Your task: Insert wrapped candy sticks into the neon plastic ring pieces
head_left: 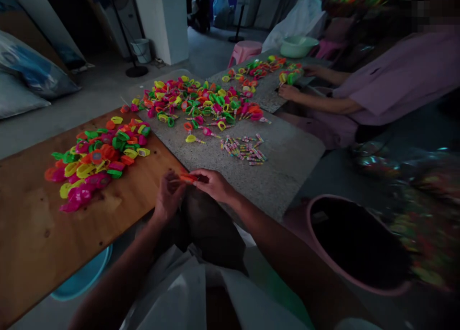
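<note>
An orange plastic toy watch (188, 178) is held up in front of me, above my lap and near the seam between the two table tops. My right hand (213, 182) pinches its right end between thumb and fingers. At its left end, my left hand (168, 192) has curled fingers closed on it; the fingertips are partly hidden. Left of my hands lies a heap of pink, green, yellow and orange toy watches (97, 156). Ahead to the right are loose candy rolls in striped wrappers (244, 149). Behind them spreads a larger pile of watches with rolls attached (201, 100).
A wooden board (28, 200) meets a grey stone-like table top (287, 153). A co-worker's hands (290, 92) handle similar pieces at the far right. A deep pink tub (312, 234) stands at my right, and a blue basin (86, 277) sits below the board.
</note>
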`<state>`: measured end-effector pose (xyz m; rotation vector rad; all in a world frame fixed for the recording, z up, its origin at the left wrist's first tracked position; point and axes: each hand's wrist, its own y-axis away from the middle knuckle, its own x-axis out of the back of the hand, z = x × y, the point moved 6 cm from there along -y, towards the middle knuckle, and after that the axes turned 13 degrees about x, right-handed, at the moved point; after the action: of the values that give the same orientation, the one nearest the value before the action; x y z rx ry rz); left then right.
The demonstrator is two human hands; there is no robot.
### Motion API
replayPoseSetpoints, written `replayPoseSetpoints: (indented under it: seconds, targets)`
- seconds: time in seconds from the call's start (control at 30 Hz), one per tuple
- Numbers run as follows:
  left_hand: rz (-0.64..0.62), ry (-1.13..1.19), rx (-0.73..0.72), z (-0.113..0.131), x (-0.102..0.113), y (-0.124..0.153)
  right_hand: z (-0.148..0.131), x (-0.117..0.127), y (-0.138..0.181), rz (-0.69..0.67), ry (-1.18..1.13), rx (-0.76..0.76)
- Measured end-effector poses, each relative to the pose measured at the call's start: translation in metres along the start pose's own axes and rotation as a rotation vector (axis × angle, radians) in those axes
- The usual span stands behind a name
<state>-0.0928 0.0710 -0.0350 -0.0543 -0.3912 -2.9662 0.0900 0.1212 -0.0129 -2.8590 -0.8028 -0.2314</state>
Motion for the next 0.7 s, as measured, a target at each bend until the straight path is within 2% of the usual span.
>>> replayPoseSetpoints:
  seconds: [0.03, 0.1, 0.2, 0.23, 0.3, 0.4, 0.43, 0.5, 0.57, 0.7]
  targets:
    - [0.016, -0.116, -0.087, 0.005, 0.001, 0.0, 0.001, 0.002, 0.0, -0.031, 0.037, 0.004]
    - [-0.028, -0.329, -0.218, 0.011, -0.004, 0.0, 0.004, 0.003, -0.001, -0.101, 0.092, -0.002]
    - [-0.096, -0.487, -0.26, 0.006, -0.013, -0.002, 0.011, 0.009, -0.001, -0.182, 0.129, -0.039]
    - [-0.081, -0.491, -0.247, 0.003, -0.014, -0.003, 0.013, 0.017, -0.003, -0.17, 0.174, -0.044]
    - [-0.027, -0.459, -0.198, -0.003, -0.016, -0.003, 0.015, 0.045, -0.006, -0.061, 0.39, -0.042]
    - [0.064, -0.399, -0.129, -0.01, -0.022, -0.001, 0.012, 0.104, -0.005, 0.189, 0.92, -0.108]
    - [0.09, -0.401, -0.128, -0.011, -0.025, 0.0, 0.013, 0.121, -0.003, 0.228, 1.064, -0.168]
    - [0.13, -0.443, -0.156, -0.01, -0.032, 0.002, 0.02, 0.143, 0.001, 0.216, 1.229, -0.293]
    - [0.113, -0.507, -0.186, -0.01, -0.04, 0.003, 0.028, 0.151, 0.005, 0.155, 1.282, -0.357]
    - [-0.008, -0.598, -0.201, -0.017, -0.052, 0.001, 0.032, 0.148, 0.011, 0.108, 1.292, -0.336]
